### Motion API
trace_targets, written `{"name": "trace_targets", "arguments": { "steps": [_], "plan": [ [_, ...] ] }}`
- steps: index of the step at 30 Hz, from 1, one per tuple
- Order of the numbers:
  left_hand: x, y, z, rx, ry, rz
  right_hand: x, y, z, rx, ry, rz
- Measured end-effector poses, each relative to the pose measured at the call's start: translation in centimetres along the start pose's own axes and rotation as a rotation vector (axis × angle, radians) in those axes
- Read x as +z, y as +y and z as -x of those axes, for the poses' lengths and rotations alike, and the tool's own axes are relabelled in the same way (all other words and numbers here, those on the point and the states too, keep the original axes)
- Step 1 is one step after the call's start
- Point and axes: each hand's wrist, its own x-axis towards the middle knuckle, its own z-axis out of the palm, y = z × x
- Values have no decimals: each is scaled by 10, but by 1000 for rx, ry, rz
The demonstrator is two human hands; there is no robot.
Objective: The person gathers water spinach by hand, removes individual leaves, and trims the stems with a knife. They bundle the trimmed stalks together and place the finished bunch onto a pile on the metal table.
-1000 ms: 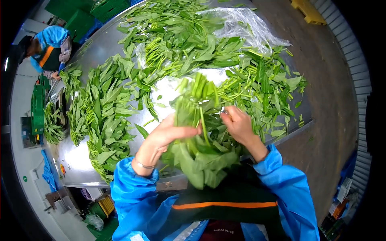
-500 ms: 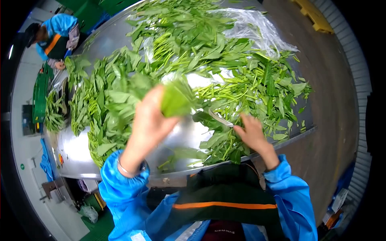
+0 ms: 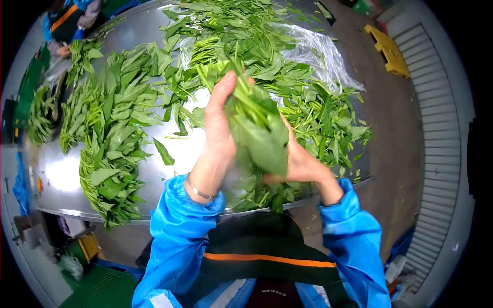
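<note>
My left hand is closed around a bunch of water spinach, its thumb raised along the near side. The bunch is held above the metal table, with broad leaves hanging down and slightly blurred. My right hand is against the right side of the bunch. Its fingers curl behind the leaves, mostly hidden, so what it grips there does not show. Below and to the right of my hands, more loose water spinach is spread out.
On the metal table, a row of water spinach bunches lies to the left. A larger heap and crumpled clear plastic are at the far side. Another person's hand shows at upper left. A yellow pallet stands on the floor.
My left hand has brought the bunch rightward, and my right hand has come up against it. The knife that was in my right hand is out of sight. My view has shifted right.
</note>
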Motion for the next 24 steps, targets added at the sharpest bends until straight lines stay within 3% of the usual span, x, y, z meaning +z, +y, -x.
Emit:
{"name": "trace_targets", "arguments": {
  "steps": [1, 4, 6, 7, 8, 11, 12, 13, 14, 15, 16, 17, 18, 20, 23, 24],
  "plan": [
    [-1, -1, -2, -49, -32, 24, 3, 3, -1, 144, 72, -102],
    [-39, -7, -7, -49, -382, -121, -2, -5, 0, 222, 287, -239],
    [-65, -13, 2, -177, -473, -265, -10, -13, 2, 357, 293, -95],
    [-48, -5, 19, -281, -449, -409, -13, -9, 3, 302, 206, 9],
    [-47, -22, 23, -153, -449, -481, -11, -12, 4, 368, 169, -12],
    [-46, -52, 29, -1, -361, -343, -5, -1, 13, 238, 29, 371],
    [-47, -59, 31, 53, -358, -333, -8, 0, 14, 130, -57, 756],
    [-53, -62, 33, 150, -350, -542, -12, 18, 17, 41, -24, 712],
    [-55, -60, 33, 117, -406, -586, -15, 32, 17, -45, 10, 667],
    [-58, -56, 32, 81, -357, -548, -12, 31, 28, 97, 114, 458],
    [-62, -49, 30, 49, -306, -510, -4, 34, 29, 337, 253, 471],
    [-68, -38, 24, 96, -282, -522, -4, 22, 27, 209, 361, 327],
    [-88, -29, 21, 43, -118, -638, -9, 21, 28, 163, 441, 372],
    [-111, 5, 16, -45, 139, -430, -26, 22, 45, 96, 530, 661],
    [-147, 36, 4, 43, 315, -247, -41, 6, 65, 34, 299, 982],
    [-146, 42, 2, 91, 345, -252, -43, 24, 80, 95, 222, 818]
  ]
}}
